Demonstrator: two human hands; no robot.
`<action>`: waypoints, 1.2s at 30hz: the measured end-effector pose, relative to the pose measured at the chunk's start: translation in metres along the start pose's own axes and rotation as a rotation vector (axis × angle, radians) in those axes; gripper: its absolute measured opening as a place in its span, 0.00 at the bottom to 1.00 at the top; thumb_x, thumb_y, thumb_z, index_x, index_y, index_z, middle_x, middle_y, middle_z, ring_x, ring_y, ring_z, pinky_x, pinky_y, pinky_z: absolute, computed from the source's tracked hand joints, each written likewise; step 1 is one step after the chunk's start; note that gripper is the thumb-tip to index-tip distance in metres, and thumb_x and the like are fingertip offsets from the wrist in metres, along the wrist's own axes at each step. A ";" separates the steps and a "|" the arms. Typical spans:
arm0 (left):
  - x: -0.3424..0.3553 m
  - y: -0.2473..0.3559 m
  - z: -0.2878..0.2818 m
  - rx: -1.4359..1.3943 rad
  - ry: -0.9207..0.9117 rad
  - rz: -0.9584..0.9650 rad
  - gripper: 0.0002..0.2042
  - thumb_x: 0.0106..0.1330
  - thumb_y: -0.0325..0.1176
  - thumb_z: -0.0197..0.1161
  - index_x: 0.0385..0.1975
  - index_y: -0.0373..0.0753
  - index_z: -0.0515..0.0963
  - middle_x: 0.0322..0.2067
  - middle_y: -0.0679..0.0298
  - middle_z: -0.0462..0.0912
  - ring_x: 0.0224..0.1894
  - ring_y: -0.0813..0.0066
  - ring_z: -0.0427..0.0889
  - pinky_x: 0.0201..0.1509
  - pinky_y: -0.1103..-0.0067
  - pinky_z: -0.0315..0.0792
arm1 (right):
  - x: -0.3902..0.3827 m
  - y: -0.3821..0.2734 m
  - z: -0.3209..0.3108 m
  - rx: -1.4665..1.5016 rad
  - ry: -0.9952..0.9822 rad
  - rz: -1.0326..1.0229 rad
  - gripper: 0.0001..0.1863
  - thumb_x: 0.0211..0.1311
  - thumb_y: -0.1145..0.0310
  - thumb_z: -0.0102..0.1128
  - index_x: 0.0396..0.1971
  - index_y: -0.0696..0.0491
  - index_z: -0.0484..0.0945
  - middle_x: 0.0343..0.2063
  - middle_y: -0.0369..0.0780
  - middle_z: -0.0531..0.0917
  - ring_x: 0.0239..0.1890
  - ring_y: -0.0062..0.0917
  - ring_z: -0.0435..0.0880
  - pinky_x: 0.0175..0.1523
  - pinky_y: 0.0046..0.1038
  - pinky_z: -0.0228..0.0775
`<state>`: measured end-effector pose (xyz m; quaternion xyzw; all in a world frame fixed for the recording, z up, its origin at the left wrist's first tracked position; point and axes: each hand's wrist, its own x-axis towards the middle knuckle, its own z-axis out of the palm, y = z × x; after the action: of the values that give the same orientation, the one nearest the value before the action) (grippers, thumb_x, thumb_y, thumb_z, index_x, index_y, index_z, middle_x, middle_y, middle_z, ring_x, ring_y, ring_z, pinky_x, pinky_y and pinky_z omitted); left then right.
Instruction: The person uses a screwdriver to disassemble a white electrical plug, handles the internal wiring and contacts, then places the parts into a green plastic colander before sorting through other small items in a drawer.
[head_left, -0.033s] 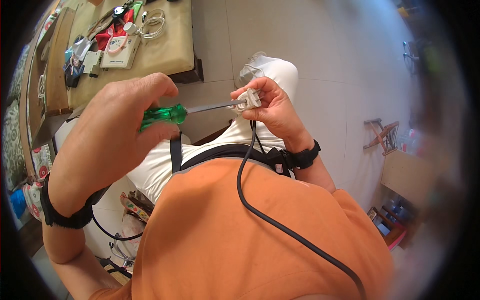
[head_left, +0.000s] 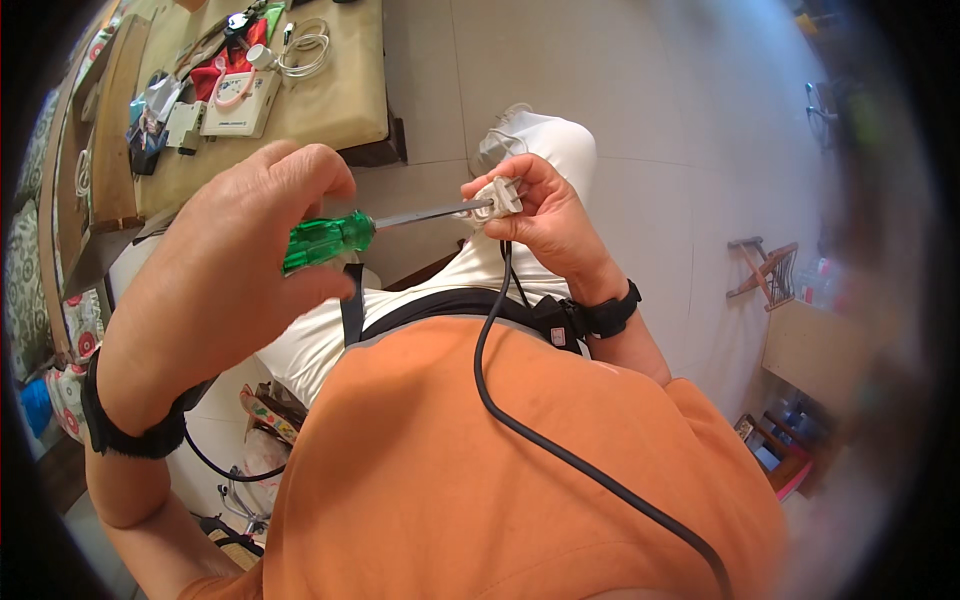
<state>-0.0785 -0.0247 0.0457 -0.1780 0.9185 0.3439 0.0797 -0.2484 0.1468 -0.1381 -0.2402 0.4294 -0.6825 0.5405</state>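
Observation:
My left hand (head_left: 245, 235) curls loosely around the green handle of a screwdriver (head_left: 330, 240), with thumb and fingertips lifted off the handle. The butt of the handle is hidden in the palm. The metal shaft reaches right, its tip at the side of a white plug (head_left: 503, 198). Thumb and fingers of my right hand (head_left: 550, 220) pinch this plug, prongs pointing up and right. A black cable (head_left: 480, 370) runs down from below the right hand across my orange shirt. Whether it joins the plug cannot be told.
At upper left, a table (head_left: 340, 110) bears a white box (head_left: 240, 105), a coiled white cable (head_left: 305, 50) and small clutter. My white-trousered leg (head_left: 555, 145) is beyond the right hand. A wooden folding stool (head_left: 765, 270) and a cardboard box (head_left: 815, 345) stand at right.
My left thumb and fingers have spread apart, loosening around the screwdriver handle. The right hand and plug stay in place.

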 end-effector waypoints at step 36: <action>-0.011 -0.022 0.015 -0.130 -0.016 -0.113 0.13 0.41 0.18 0.63 0.29 0.32 0.71 0.25 0.56 0.73 0.28 0.62 0.73 0.34 0.76 0.68 | 0.002 -0.008 0.000 -0.111 -0.008 0.044 0.22 0.46 0.82 0.65 0.43 0.49 0.70 0.40 0.40 0.80 0.42 0.20 0.78 0.48 0.23 0.73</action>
<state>-0.0594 -0.0271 0.0242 -0.2314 0.8821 0.3992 0.0945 -0.2531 0.1457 -0.1313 -0.2630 0.4694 -0.6446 0.5431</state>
